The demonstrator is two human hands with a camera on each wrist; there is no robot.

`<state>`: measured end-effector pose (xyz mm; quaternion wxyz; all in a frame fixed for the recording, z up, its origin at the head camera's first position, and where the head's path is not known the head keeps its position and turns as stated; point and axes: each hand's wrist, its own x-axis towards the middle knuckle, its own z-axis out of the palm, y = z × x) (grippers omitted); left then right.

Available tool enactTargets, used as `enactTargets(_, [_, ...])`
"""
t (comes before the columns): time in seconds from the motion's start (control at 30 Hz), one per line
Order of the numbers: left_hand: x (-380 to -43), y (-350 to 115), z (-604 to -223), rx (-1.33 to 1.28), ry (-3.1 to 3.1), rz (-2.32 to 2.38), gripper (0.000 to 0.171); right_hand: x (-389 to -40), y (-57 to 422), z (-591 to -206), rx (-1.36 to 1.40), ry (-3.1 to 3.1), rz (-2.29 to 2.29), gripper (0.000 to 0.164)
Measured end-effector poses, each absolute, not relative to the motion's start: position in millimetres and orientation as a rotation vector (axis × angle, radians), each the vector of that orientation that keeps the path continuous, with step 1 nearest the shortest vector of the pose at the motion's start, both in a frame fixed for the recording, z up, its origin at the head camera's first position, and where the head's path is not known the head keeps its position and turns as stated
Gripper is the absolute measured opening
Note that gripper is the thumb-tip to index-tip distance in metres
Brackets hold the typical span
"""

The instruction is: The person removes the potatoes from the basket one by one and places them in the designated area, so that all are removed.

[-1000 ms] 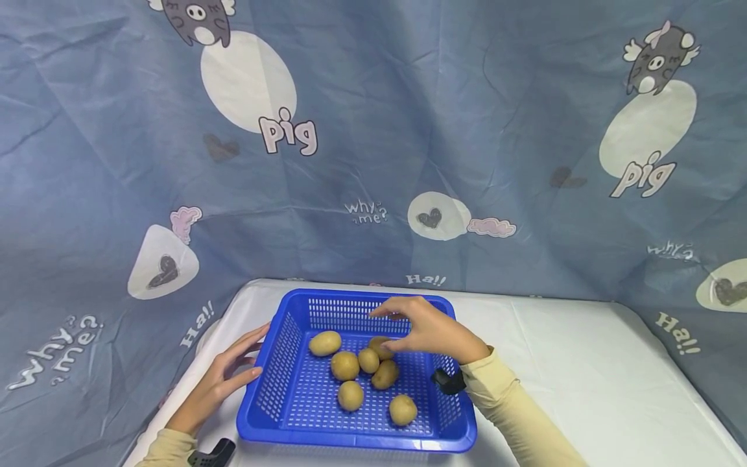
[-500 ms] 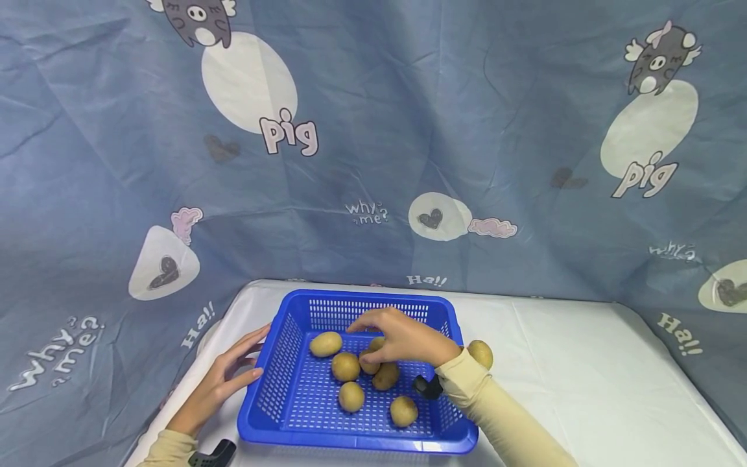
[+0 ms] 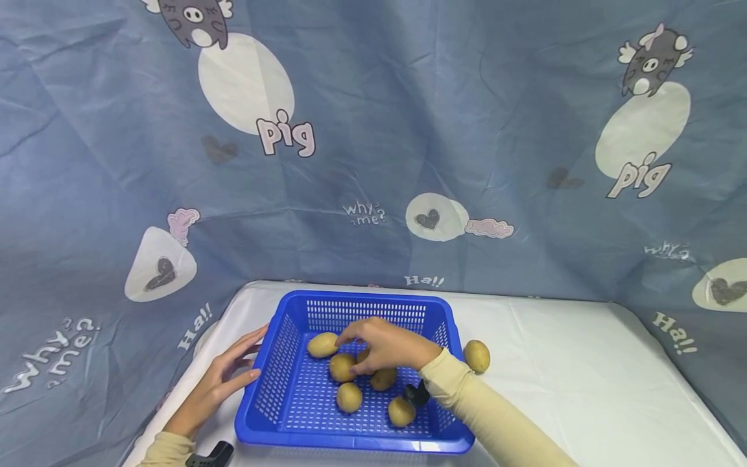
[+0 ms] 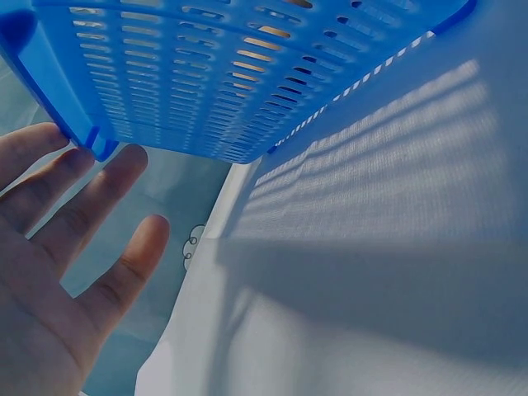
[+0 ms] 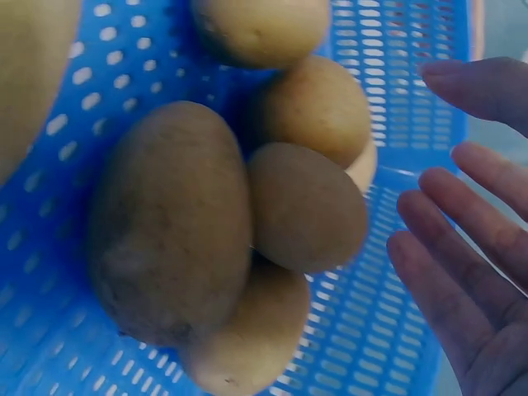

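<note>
**Blue plastic basket of potatoes, two hands attending**

Basket point(image 3: 280, 439), rectangular, slotted sides, on a white-covered counter point(image 3: 583, 370); contents, potatoes, several, clock read from the basket's middle in the head view; oval pale potato point(image 3: 321, 346) at ten o'clock; browner potato point(image 3: 341, 367) near the centre; round potato point(image 3: 349, 397) at six; brown potato point(image 3: 383, 379) towards three; spotted potato point(image 3: 401, 412) at four; a further one partly covered by the right hand point(image 3: 382, 342); stray potato point(image 3: 477, 357) outside, just beyond the rim at three.

Right hand, over the basket towards one o'clock, beige sleeve point(image 3: 496, 415); grip slack, thumb and fingers apart, holding nothing; fingers clear of the potatoes in the right wrist view.

Left hand point(image 3: 217, 383), at the nine o'clock rim; grip relaxed, fingers extended, fingertips touching the basket.

Behind, at twelve, blue printed curtain point(image 3: 350, 97) with pigs, hearts and lettering.
</note>
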<state>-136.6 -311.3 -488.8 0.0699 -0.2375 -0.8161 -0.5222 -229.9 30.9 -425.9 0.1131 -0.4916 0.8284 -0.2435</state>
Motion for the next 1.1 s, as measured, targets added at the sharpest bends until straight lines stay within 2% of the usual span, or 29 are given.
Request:
enactTargets(0.3, [-133.2,-311.3,-490.5,-0.712,-2.461,-1.599,0.066,-226.3,18.4,-438.0,-1.538,2.469,-0.585,0.047])
enactTargets(1.1, [-137.0,-311.5,-487.9,-0.641,-2.491,-1.591,0.067,-230.2,9.8,-443.7,-1.458,2.439,-0.494,0.042])
